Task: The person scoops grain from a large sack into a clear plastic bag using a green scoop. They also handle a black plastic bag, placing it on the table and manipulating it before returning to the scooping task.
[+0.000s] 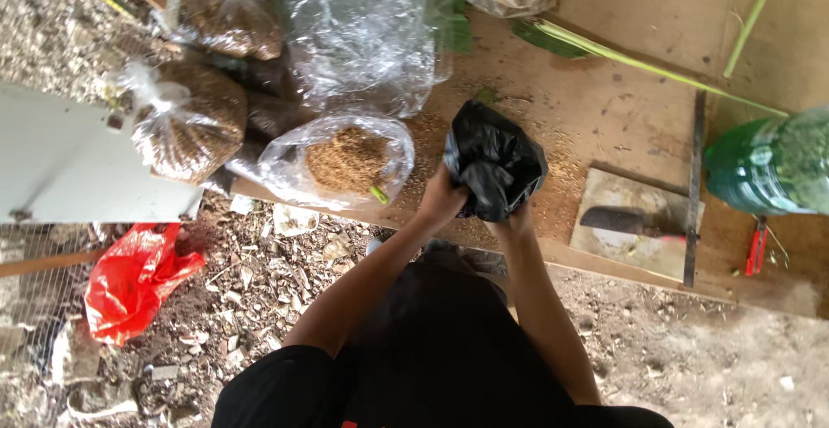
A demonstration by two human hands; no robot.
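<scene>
Wooden board point(622, 126) on dirt ground | left hand point(442, 196) and right hand point(516, 219) both gripped black bag point(496, 160) | best held tight, so nothing spilled.

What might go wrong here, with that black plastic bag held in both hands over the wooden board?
1. The crumpled black plastic bag is gripped by the left hand and right hand low down only; it might slip or spill.
2. The open clear plastic bag of brown grainy material sits close by the left hand; a nudge could tip it.
3. The knife on the small board lies near the right arm.
</scene>
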